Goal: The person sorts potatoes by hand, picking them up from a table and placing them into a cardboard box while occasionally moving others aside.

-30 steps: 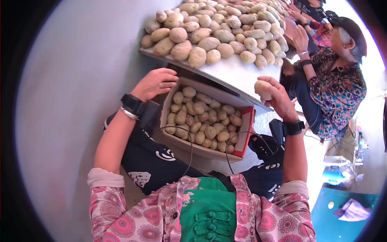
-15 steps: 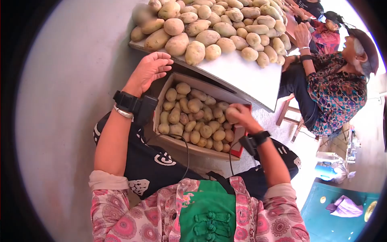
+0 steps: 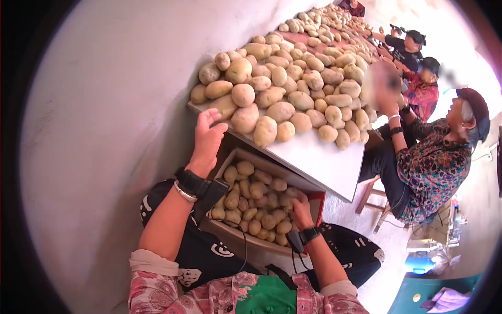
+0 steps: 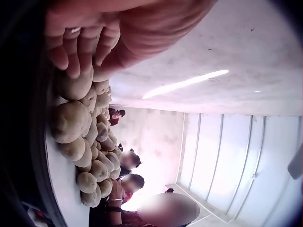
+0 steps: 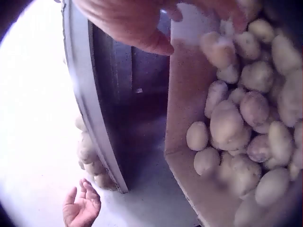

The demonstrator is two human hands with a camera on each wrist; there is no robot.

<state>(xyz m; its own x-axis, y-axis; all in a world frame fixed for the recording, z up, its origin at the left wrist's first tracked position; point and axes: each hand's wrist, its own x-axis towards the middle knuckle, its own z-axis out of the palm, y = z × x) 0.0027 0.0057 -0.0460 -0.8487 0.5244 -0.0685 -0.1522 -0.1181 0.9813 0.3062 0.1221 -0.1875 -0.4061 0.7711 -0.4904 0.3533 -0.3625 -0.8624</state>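
Note:
Potatoes (image 3: pixel 300 100) lie heaped on the table (image 3: pixel 314 157); more potatoes (image 3: pixel 256 189) fill the cardboard box (image 3: pixel 272 166) below its edge. The left hand (image 3: pixel 208 138) is raised at the table's near corner, fingers loosely bent beside the heap, holding nothing. In the left wrist view the left hand (image 4: pixel 128 33) hangs just over the nearest potatoes. Inside the box's right end is the right hand (image 3: pixel 301 212). In the right wrist view the right hand (image 5: pixel 161 19) has its fingers spread above a potato (image 5: pixel 218 50), with a gap between them.
Beside the table's right side sits a person in a patterned shirt (image 3: pixel 434 167), with other people farther along. A wooden stool (image 3: pixel 368 197) stands near the table. A pale wall (image 3: pixel 120 78) is on the left, and a teal container (image 3: pixel 402 298) at the lower right.
The right hand has gone from beside the table into the box and released the potato it held. The left hand stays raised by the table corner. The head view has tilted up, showing more table.

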